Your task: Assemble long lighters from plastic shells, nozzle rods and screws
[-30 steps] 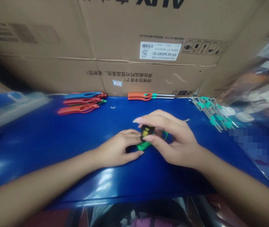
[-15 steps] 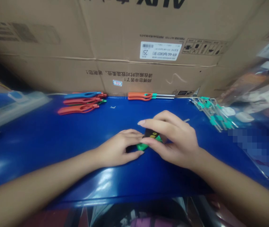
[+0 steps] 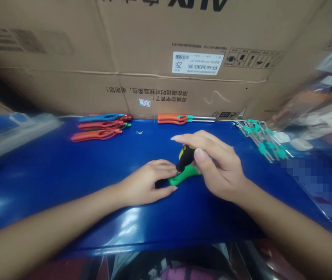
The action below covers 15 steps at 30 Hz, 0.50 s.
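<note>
A small black tool with a yellow mark (image 3: 185, 156) is pinched between the thumb and fingers of my right hand (image 3: 215, 167), its tip pointing down at a green handled piece (image 3: 183, 177) lying on the blue table (image 3: 67, 171). My left hand (image 3: 147, 186) rests on the table with curled fingers pressing on the left end of the green piece. What lies under that palm is hidden.
Red, blue and green handled lighters (image 3: 100, 126) lie at the back left, an orange one (image 3: 180, 118) at the back centre. A pile of metal parts with teal caps (image 3: 259, 138) sits at the right. A big cardboard box (image 3: 154, 54) walls the back. Plastic bags (image 3: 314, 116) crowd the right.
My right hand has tipped the black tool from lying low over the green piece to standing nearly upright. My left hand has stayed in place.
</note>
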Each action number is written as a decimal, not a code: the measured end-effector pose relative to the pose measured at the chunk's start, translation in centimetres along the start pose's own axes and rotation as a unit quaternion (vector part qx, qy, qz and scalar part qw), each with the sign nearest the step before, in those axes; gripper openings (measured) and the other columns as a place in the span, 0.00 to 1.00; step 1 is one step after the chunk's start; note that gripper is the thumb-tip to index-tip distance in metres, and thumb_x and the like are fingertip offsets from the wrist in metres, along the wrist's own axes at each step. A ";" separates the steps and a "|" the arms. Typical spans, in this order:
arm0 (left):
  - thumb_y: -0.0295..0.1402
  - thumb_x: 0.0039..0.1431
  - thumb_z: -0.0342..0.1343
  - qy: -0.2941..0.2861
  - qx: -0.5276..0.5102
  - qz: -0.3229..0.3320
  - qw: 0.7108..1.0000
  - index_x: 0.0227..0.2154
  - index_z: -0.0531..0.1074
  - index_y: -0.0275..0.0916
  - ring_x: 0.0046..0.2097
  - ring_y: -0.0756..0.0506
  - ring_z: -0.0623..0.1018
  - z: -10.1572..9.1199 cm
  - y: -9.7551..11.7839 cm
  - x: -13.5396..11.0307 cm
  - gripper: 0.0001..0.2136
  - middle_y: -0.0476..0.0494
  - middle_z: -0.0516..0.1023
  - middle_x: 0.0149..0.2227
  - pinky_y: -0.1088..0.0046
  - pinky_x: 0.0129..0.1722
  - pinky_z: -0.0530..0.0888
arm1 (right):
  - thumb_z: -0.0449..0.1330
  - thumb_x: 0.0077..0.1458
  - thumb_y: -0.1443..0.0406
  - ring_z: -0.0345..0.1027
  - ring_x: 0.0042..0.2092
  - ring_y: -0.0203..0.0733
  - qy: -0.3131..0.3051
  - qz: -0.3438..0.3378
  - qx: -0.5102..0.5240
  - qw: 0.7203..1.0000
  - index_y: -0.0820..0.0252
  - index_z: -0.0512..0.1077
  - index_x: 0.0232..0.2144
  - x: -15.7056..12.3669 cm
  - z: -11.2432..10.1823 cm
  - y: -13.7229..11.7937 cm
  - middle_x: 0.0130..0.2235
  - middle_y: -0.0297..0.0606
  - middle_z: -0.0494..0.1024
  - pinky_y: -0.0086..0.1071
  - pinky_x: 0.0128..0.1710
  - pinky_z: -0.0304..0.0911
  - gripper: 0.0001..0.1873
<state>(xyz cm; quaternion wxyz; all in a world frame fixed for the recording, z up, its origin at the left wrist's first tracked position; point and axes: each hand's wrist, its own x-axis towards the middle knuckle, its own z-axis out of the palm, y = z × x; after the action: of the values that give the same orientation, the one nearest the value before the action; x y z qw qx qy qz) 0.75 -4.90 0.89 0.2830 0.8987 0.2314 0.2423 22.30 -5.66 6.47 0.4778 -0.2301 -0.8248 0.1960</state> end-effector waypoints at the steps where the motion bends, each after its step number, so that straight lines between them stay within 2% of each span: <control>1: 0.31 0.65 0.58 -0.003 0.000 0.000 1.000 0.46 0.78 0.40 0.51 0.43 0.77 0.0 0.1 0.0 0.09 0.44 0.82 0.46 0.60 0.60 0.68 | 0.50 0.70 0.66 0.71 0.34 0.34 -0.029 0.031 0.049 0.998 0.56 0.70 0.58 0.0 0.0 -0.1 0.46 0.40 0.77 0.32 0.36 0.71 0.18; 3: 0.31 0.65 0.57 -0.006 0.001 -0.004 1.000 0.44 0.78 0.40 0.50 0.43 0.77 -0.1 0.2 0.0 0.08 0.45 0.82 0.44 0.60 0.59 0.69 | 0.46 0.72 0.66 0.68 0.27 0.28 -0.079 0.072 0.140 0.984 0.54 0.67 0.61 -0.1 0.1 -0.3 0.48 0.39 0.75 0.27 0.29 0.70 0.20; 5: 0.32 0.66 0.57 0.000 -0.004 -0.005 1.000 0.44 0.77 0.41 0.50 0.42 0.78 -0.1 0.2 0.0 0.08 0.45 0.82 0.46 0.60 0.58 0.70 | 0.49 0.71 0.65 0.68 0.27 0.28 -0.090 0.047 0.154 0.983 0.55 0.69 0.58 -0.1 0.3 -0.3 0.46 0.39 0.76 0.27 0.28 0.69 0.17; 7: 0.32 0.66 0.57 0.008 -0.015 -0.006 1.000 0.46 0.76 0.40 0.52 0.41 0.77 0.0 0.2 -0.1 0.09 0.43 0.81 0.49 0.61 0.57 0.72 | 0.57 0.67 0.64 0.70 0.33 0.33 -0.047 -0.016 0.072 0.996 0.57 0.73 0.52 -0.2 0.5 -0.3 0.41 0.38 0.76 0.29 0.32 0.70 0.13; 9: 0.32 0.65 0.57 0.011 -0.026 -0.010 1.000 0.46 0.76 0.39 0.54 0.40 0.77 0.1 0.1 -0.1 0.09 0.41 0.80 0.50 0.61 0.56 0.73 | 0.63 0.62 0.64 0.70 0.37 0.38 -0.008 -0.087 -0.041 0.995 0.59 0.75 0.50 -0.3 0.7 -0.4 0.37 0.39 0.75 0.30 0.35 0.70 0.14; 11: 0.32 0.65 0.57 0.009 -0.029 -0.015 0.999 0.45 0.76 0.38 0.53 0.40 0.77 0.1 0.1 -0.1 0.09 0.40 0.81 0.48 0.60 0.55 0.74 | 0.61 0.63 0.67 0.71 0.41 0.40 -0.011 -0.122 -0.091 0.988 0.60 0.73 0.53 -0.5 0.8 -0.7 0.41 0.43 0.76 0.33 0.38 0.71 0.16; 13: 0.32 0.66 0.56 0.011 -0.026 -0.009 1.000 0.45 0.76 0.38 0.51 0.40 0.78 0.1 0.1 -0.1 0.08 0.41 0.81 0.46 0.59 0.54 0.74 | 0.55 0.65 0.71 0.72 0.48 0.42 -0.040 -0.101 -0.053 0.993 0.62 0.69 0.57 -0.6 0.8 -1.1 0.49 0.46 0.77 0.36 0.46 0.71 0.19; 15: 0.32 0.66 0.56 0.021 -0.021 0.005 1.000 0.46 0.77 0.39 0.51 0.41 0.78 0.2 0.1 -0.1 0.09 0.41 0.81 0.47 0.59 0.54 0.74 | 0.52 0.65 0.73 0.72 0.51 0.41 -0.053 -0.057 0.007 0.997 0.63 0.69 0.57 -0.5 0.9 -1.4 0.50 0.46 0.78 0.37 0.51 0.70 0.20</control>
<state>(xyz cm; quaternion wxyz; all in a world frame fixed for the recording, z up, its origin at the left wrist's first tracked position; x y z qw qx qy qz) 0.77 -5.10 0.76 0.2957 0.8883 0.2277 0.2677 21.52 -7.18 6.47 0.4459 -0.1686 -0.8592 0.1859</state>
